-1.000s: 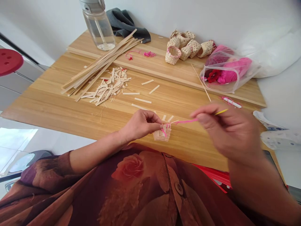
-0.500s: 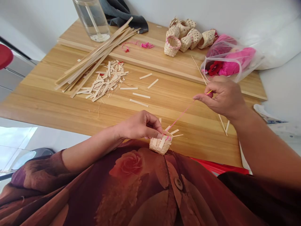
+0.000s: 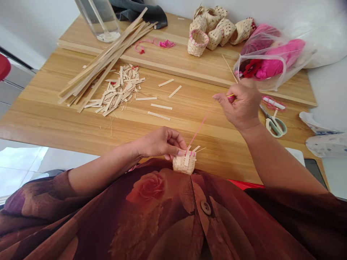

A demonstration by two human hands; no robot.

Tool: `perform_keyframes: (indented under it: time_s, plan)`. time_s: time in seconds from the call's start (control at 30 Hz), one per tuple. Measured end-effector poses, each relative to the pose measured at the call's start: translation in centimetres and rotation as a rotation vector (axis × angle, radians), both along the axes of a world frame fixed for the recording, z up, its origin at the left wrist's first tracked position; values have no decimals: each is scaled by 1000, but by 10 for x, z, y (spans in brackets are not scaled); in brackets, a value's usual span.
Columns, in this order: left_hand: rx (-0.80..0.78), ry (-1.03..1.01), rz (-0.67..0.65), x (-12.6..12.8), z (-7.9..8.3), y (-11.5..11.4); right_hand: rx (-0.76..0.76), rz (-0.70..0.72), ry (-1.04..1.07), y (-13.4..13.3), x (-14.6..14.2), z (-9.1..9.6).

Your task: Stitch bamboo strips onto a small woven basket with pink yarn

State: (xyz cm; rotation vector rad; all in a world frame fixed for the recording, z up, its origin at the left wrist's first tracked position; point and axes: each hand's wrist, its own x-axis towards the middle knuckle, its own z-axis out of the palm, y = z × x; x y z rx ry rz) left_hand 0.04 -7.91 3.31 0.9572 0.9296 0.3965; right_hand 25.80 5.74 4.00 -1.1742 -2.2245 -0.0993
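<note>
My left hand (image 3: 166, 144) pinches the rim of a small woven basket (image 3: 184, 164) close to my shirt. Several short strip ends stick up from the basket, and pink stitches run along its rim. From that rim a taut pink yarn (image 3: 199, 129) slants up to my right hand (image 3: 241, 104). This hand is closed on the yarn, raised over the table at the right. A thin yellow piece (image 3: 231, 95) with pink beside it shows between its fingers; the rest of it is hidden.
Long flat strips (image 3: 108, 59) lie at the left beside a pile of cut pieces (image 3: 119, 90). Finished woven baskets (image 3: 198, 43) stand at the back, near a plastic bag (image 3: 273, 65) of pink yarn. Scissors (image 3: 275, 124) lie right of my right hand; a glass jar (image 3: 101, 21) stands back left.
My right hand has moved a little left and up, with the yarn still stretched from the basket. The basket is turned more upright in my left hand. The scissors have come into view.
</note>
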Motion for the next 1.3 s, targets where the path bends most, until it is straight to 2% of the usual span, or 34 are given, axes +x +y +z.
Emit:
perform_keyframes:
  time_s: [0.07,0.13,0.23,0.3,0.33,0.4,0.47,0.53,0.63,0.7,0.83,1.0,1.1,1.2,1.3]
  plan:
    - [-8,-5,-29,0,-2,2,70,-27,19,0,1,12]
    - [16,2,-85,2,-1,4,69,-39,-5,0,-1,22]
    - [49,12,-95,6,2,4,-67,3,-41,-12,-11,28]
    - [49,21,-61,7,3,3,-297,112,-4,-29,-20,26]
    - [48,25,-43,7,4,2,-485,206,28,-39,-24,24]
    - [48,34,-11,8,3,1,-918,517,42,-57,-31,18]
    - [43,40,6,8,3,0,-1233,715,65,-69,-35,12]
    - [34,45,21,8,3,-1,-1414,752,85,-72,-36,8]
    - [32,30,34,9,4,-2,-1560,718,103,-69,-35,4]
    - [35,34,31,10,5,-2,-1611,725,149,-68,-34,3]
    - [49,72,-7,9,3,0,-1605,735,194,-69,-34,6]
    - [47,57,-66,6,1,3,-1683,818,12,-65,-32,17]
    - [32,50,-76,6,2,4,-1664,864,-101,-62,-31,22]
    - [26,56,-75,7,2,5,-1514,780,-42,-65,-34,21]
    - [27,65,-79,8,1,5,-1236,688,67,-74,-41,15]
